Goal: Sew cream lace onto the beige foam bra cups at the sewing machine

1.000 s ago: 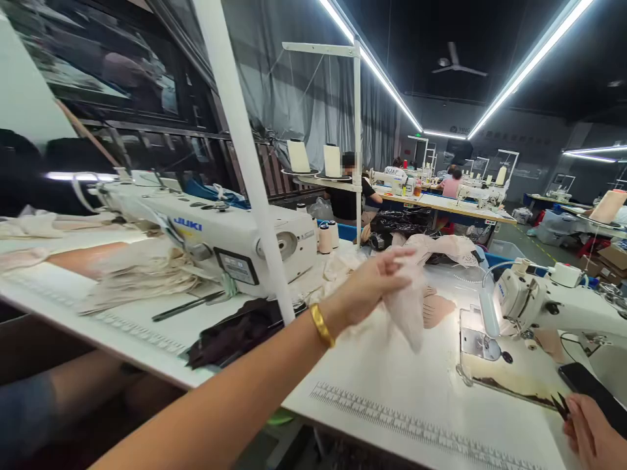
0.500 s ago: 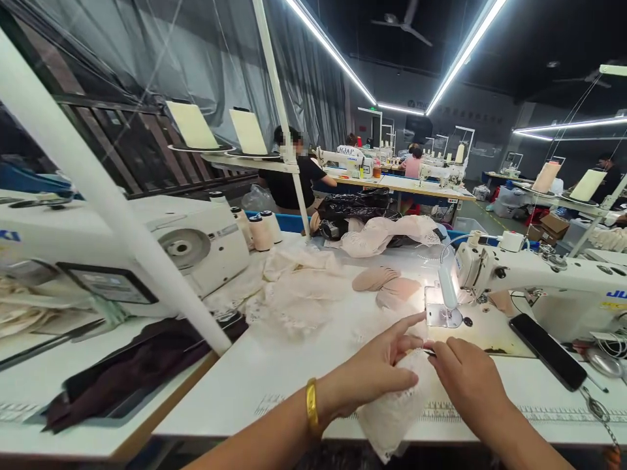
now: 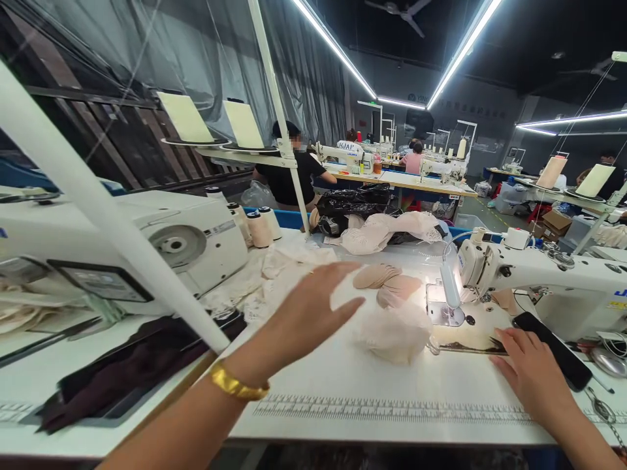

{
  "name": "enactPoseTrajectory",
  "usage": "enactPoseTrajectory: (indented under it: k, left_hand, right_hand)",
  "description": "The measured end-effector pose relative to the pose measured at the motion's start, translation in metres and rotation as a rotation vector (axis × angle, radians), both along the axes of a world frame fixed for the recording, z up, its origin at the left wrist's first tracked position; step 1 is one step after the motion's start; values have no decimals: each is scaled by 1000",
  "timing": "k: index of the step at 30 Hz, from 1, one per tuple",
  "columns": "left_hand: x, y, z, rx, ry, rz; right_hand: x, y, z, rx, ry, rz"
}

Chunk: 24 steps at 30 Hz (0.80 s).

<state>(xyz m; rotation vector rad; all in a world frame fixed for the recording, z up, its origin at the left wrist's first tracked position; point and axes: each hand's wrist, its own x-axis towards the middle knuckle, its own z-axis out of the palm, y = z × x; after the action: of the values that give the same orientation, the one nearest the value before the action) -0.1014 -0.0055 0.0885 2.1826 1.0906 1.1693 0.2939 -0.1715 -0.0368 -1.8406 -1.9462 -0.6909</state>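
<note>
My left hand (image 3: 311,310), with a gold bracelet at the wrist, is raised over the table with thumb and fingers apart and nothing held. Behind its fingers lies a pile of cream lace fabric (image 3: 279,264). A sheer pale lace piece (image 3: 396,333) rests in front of two beige pads (image 3: 399,287). Over at the right, my right hand (image 3: 536,375) has its thumb and fingers apart beside a black phone (image 3: 556,349). A small dark pointed item (image 3: 496,343) is by its fingertips at the sewing machine's plate; its shape is hard to make out.
A white sewing machine (image 3: 553,271) with a lit lamp (image 3: 449,285) stands at the right. Another machine (image 3: 196,241), thread cones (image 3: 258,230) and a slanting white pole (image 3: 142,251) are at the left. A printed ruler (image 3: 392,410) runs along the front. A person (image 3: 289,176) sits beyond.
My hands have moved apart, the left up and leftward, the right rightward toward the phone. The lace piece they held has been let go and now lies on the table.
</note>
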Motion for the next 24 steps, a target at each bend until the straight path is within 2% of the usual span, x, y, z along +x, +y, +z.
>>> enactPoseTrajectory:
  k: [2,5,7,10,12,14,18,21,24]
  left_hand:
    - [26,-5,-22,-43,229,-232]
    - [62,-11,-47,-73,457,-364]
    - [74,-14,-51,-39,501,-430]
    - [71,-18,-41,6,430,-515]
    - [58,-18,-29,-2,371,-460]
    - [40,-16,-18,-42,333,-352]
    - [0,-7,-1,-169,207,-142]
    - [-21,-2,11,-190,-55,69]
    - [-30,-3,21,-250,-317,165]
  right_hand:
    - [-17,4,6,-28,154,111]
    - [-62,14,15,-123,423,298]
    - [-91,24,18,-128,531,333]
    - [-121,42,18,-135,614,353]
    - [-129,54,20,-178,657,343]
    - [-130,60,23,-214,684,320]
    - [-123,59,31,-263,667,316]
    - [-119,56,32,-351,722,292]
    - [-126,63,33,-526,889,290]
